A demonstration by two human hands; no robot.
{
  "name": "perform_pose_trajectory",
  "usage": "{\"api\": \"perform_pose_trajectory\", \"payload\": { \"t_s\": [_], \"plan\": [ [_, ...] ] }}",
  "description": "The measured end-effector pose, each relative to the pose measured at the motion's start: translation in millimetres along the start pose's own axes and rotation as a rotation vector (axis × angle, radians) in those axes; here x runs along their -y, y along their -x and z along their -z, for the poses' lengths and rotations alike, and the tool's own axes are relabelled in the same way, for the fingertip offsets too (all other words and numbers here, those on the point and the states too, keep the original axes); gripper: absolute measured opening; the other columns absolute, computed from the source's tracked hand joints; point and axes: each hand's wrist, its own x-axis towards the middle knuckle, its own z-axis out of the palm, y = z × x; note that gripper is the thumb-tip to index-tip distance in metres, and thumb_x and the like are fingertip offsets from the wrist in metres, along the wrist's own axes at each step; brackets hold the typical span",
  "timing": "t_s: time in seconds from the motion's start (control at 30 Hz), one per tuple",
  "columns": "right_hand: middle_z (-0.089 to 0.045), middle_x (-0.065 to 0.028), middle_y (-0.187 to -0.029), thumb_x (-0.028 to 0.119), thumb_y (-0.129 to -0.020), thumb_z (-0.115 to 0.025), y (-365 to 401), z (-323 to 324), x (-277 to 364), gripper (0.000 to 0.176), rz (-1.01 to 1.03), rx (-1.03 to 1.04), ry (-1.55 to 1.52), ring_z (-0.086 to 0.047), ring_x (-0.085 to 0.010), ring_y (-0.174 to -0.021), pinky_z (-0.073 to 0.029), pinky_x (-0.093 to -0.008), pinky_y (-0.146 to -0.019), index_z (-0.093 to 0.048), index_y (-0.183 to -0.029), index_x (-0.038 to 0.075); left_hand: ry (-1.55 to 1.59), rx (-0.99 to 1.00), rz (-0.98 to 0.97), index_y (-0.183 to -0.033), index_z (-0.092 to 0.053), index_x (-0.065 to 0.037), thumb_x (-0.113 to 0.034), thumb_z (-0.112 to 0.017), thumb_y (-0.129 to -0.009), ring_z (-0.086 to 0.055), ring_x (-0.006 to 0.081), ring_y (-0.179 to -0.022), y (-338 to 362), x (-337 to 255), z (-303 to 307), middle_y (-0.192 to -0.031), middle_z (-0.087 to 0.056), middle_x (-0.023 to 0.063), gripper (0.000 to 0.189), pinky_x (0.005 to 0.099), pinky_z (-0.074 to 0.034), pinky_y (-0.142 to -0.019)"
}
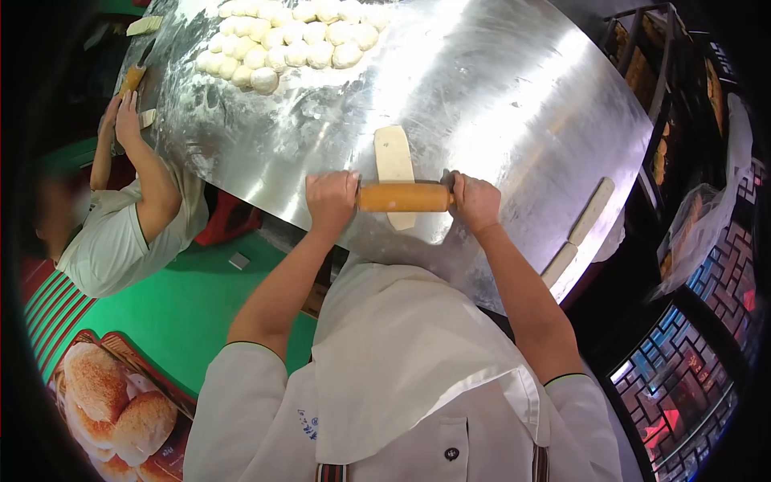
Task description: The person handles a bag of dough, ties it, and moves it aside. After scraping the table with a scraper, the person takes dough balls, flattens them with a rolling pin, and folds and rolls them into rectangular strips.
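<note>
A wooden rolling pin (405,198) lies crosswise over a flat strip of dough (393,157) on the steel table (474,145). The dough shows above and below the pin; its middle is hidden beneath the roller. My left hand (331,201) is closed around the pin's left handle, and my right hand (477,201) grips the dark right handle. Both forearms reach forward from the table's near edge.
Many round dough balls (293,36) sit in rows at the back left, among scattered flour. Two long dough strips (590,210) lie along the right edge. At the left, a co-worker's hands (124,116) work with another rolling pin (132,80). A rack (662,88) stands right.
</note>
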Motion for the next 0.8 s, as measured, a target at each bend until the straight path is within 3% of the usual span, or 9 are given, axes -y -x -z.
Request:
{"api": "perform_pose_trajectory", "payload": {
  "t_s": [0.07,0.23,0.33,0.47,0.53,0.6,0.7,0.8],
  "plan": [
    [-0.066,-0.0094,-0.069,0.028,-0.097,-0.048,26,-7,-5,0.031,0.133,-0.053,-0.036,-0.064,-0.0296,-0.063,-0.052,-0.0417,-0.061,-0.065,-0.078,0.011,-0.003,0.157,0.016,-0.072,-0.064,-0.010,-0.027,-0.052,-0.095,-0.059,0.0285,-0.074,21,-12,12,-0.069,-0.062,0.0086,0.031,0.0429,-0.037,-0.075],
    [-0.065,-0.0079,-0.070,0.025,-0.096,-0.050,74,-9,-12,0.028,0.190,-0.006,-0.101,-0.063,-0.0288,-0.063,-0.051,-0.0412,-0.061,-0.063,-0.076,0.010,0.031,0.267,0.034,-0.070,-0.062,-0.010,-0.026,-0.053,-0.095,-0.056,0.0294,-0.071,79,-15,17,-0.067,-0.059,0.0082,0.031,0.0420,-0.036,-0.075],
    [-0.064,-0.0087,-0.068,0.025,-0.095,-0.051,75,-6,-10,0.029,0.189,-0.027,-0.152,-0.063,-0.0285,-0.062,-0.051,-0.0412,-0.060,-0.062,-0.073,0.010,0.100,0.336,0.043,-0.069,-0.062,-0.010,-0.025,-0.052,-0.095,-0.055,0.0298,-0.069,74,-14,27,-0.067,-0.060,0.0089,0.032,0.0421,-0.036,-0.076],
    [-0.064,-0.0119,-0.065,0.027,-0.097,-0.051,22,-2,2,0.033,0.120,-0.084,-0.162,-0.063,-0.0296,-0.058,-0.051,-0.0409,-0.054,-0.062,-0.071,0.009,0.060,0.349,0.048,-0.065,-0.062,-0.009,-0.024,-0.052,-0.095,-0.055,0.0304,-0.066,10,-1,28,-0.066,-0.062,0.0111,0.036,0.0425,-0.037,-0.076],
    [-0.065,-0.0122,-0.063,0.029,-0.098,-0.048,-22,-11,0,0.036,0.105,-0.116,-0.081,-0.064,-0.0305,-0.056,-0.051,-0.0419,-0.053,-0.064,-0.072,0.010,-0.063,0.242,0.048,-0.063,-0.063,-0.007,-0.027,-0.051,-0.095,-0.057,0.0330,-0.064,-25,15,6,-0.066,-0.063,0.0135,0.040,0.0428,-0.039,-0.078],
    [-0.065,-0.0133,-0.064,0.031,-0.099,-0.045,-71,6,7,0.040,0.023,-0.074,0.025,-0.064,-0.0317,-0.056,-0.051,-0.0431,-0.053,-0.065,-0.073,0.009,-0.057,0.155,0.082,-0.066,-0.066,-0.005,-0.032,-0.049,-0.095,-0.059,0.0355,-0.065,-74,26,-6,-0.068,-0.065,0.0160,0.043,0.0443,-0.041,-0.080],
    [-0.065,-0.0160,-0.065,0.031,-0.100,-0.042,-140,10,-3,0.044,0.101,-0.157,0.147,-0.065,-0.0358,-0.061,-0.053,-0.0459,-0.057,-0.065,-0.072,0.007,-0.108,0.178,0.161,-0.075,-0.071,-0.004,-0.035,-0.047,-0.097,-0.062,0.0373,-0.071,-143,32,-8,-0.076,-0.068,0.0194,0.045,0.0472,-0.043,-0.087],
    [-0.067,-0.0170,-0.067,0.032,-0.100,-0.042,-171,33,11,0.043,0.002,-0.094,0.129,-0.067,-0.0357,-0.064,-0.054,-0.0449,-0.059,-0.067,-0.075,0.006,-0.111,0.145,0.209,-0.080,-0.073,-0.004,-0.036,-0.046,-0.097,-0.064,0.0374,-0.075,-157,29,-10,-0.079,-0.069,0.0192,0.046,0.0478,-0.043,-0.092]
  ]
}}
